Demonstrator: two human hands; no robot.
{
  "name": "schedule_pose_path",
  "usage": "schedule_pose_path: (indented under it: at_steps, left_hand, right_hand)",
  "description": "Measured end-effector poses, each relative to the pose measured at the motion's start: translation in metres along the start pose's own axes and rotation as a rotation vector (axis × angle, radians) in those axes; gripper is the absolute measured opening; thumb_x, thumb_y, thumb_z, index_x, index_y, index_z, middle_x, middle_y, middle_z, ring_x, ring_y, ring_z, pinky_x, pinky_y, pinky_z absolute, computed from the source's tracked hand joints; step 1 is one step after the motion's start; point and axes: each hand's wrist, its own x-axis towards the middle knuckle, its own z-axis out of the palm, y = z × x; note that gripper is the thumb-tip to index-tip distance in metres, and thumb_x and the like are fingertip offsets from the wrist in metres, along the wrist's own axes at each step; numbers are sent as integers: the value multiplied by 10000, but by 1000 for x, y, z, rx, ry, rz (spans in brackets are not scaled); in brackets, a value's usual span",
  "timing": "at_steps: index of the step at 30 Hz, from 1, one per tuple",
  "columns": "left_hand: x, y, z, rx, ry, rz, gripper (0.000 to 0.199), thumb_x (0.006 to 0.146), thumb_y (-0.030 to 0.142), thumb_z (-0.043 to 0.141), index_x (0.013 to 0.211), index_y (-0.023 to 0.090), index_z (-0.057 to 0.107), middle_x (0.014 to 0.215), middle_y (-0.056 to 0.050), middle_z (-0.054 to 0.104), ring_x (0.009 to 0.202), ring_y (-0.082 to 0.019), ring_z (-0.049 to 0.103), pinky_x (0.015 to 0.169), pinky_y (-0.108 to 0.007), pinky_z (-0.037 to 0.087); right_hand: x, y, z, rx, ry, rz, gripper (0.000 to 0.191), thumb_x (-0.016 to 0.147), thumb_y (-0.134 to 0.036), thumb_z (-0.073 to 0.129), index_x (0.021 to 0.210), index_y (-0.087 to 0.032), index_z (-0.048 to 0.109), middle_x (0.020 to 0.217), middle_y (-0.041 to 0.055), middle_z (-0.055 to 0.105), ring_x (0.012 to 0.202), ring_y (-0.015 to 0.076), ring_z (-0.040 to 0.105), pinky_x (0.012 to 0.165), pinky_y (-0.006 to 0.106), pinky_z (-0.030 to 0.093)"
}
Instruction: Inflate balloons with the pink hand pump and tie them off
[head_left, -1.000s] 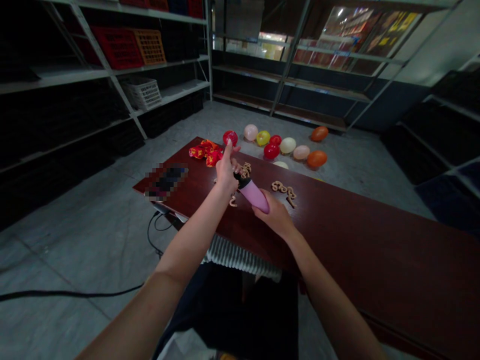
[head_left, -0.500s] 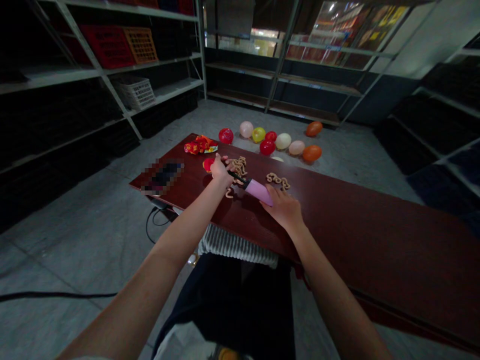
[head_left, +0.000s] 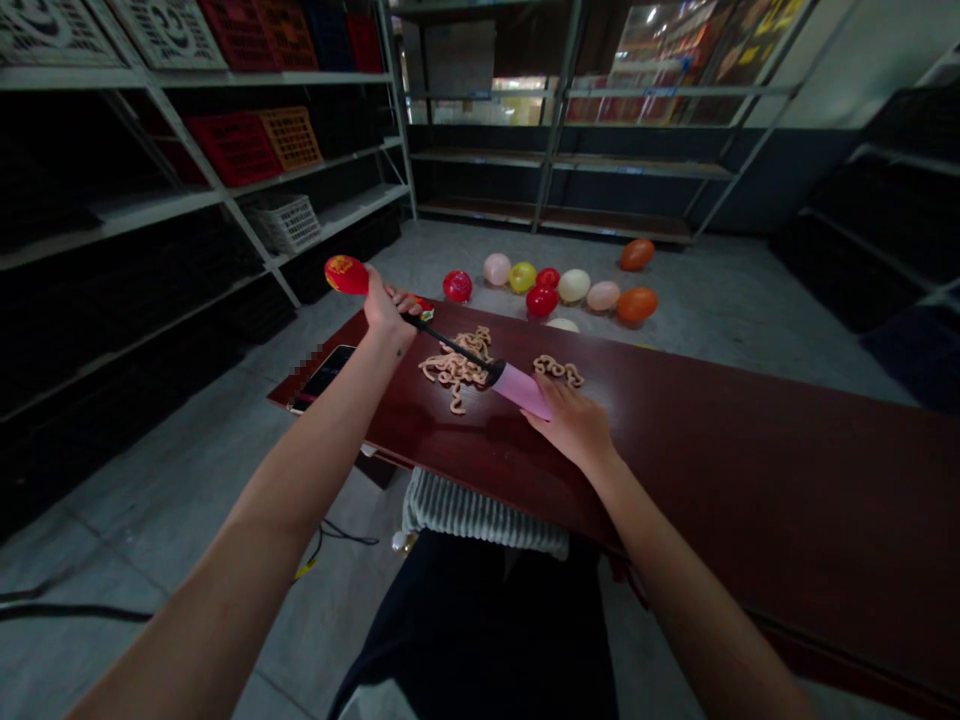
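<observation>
Red latex balloon (head_left: pixel 346 274) with a yellow print on it stands out beyond the person's left hand (head_left: pixel 386 312), which we note closed firmly around its narrow end, the bulb held clear above the table's far edge. We cannot tell whether the thin black shaft (head_left: pixel 450 343) enters the balloon's neck, since the left hand hides the join. That shaft runs down from the left hand to a pink handle (head_left: pixel 521 391) over the dark red wooden table (head_left: pixel 757 500), just beside a heap of tan squiggly pieces (head_left: pixel 456 367). The right hand (head_left: pixel 574 427) rests against the handle's near end, its fingers (head_left: pixel 551 415) laid along the pink surface; the hand looks loose rather than clenched, and we cannot tell whether it wraps underneath. We judge this arrangement sound for handling: a firm hold at the balloon's narrow end, a light press at the handle, and the shaft kept straight and clear of the tan pieces. Farther along, the tabletop carries a second tan cluster (head_left: pixel 559 372) and a phone (head_left: pixel 322 375). Loose balloons (head_left: pixel 574 287) lie on the grey concrete floor (head_left: pixel 225 520), before metal shelving (head_left: pixel 225 150).
</observation>
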Motion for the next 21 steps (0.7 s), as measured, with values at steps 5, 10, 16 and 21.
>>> schedule_pose_path:
  at_steps: [5, 10, 16, 21]
  left_hand:
    - [-15, -18, 32, 49, -111, 41, 630, 967, 560, 593, 597, 206, 225, 424, 73, 242, 308, -61, 225, 326, -212, 205]
    - [-30, -69, 54, 106, -163, -24, 612, 1013, 475, 548, 577, 200, 219, 409, 67, 229, 305, -57, 207, 331, -209, 196]
    - [-61, -134, 61, 162, -245, -79, 593, 1006, 458, 567, 569, 203, 258, 413, 66, 243, 310, -54, 221, 345, -211, 195]
    - [-77, -159, 60, 192, -217, -94, 598, 1009, 471, 554, 561, 205, 259, 403, 68, 242, 302, -59, 214, 341, -217, 173]
  right_hand:
    - [-5, 1, -2, 76, 78, 134, 459, 928, -388, 618, 1337, -182, 605, 1157, 133, 751, 945, 279, 734, 775, 363, 562]
    - [-13, 11, -7, 135, 129, 272, 463, 869, -363, 666, 1306, -216, 619, 1201, 115, 750, 939, 270, 749, 789, 355, 581]
    - [-11, 15, -1, 213, 190, 341, 542, 864, -359, 655, 1384, -239, 557, 1382, 83, 672, 1085, 276, 733, 868, 384, 601]
    - [-12, 19, 0, 230, 203, 383, 582, 853, -352, 663, 1406, -229, 534, 1387, 71, 669, 1097, 268, 730, 894, 393, 601]
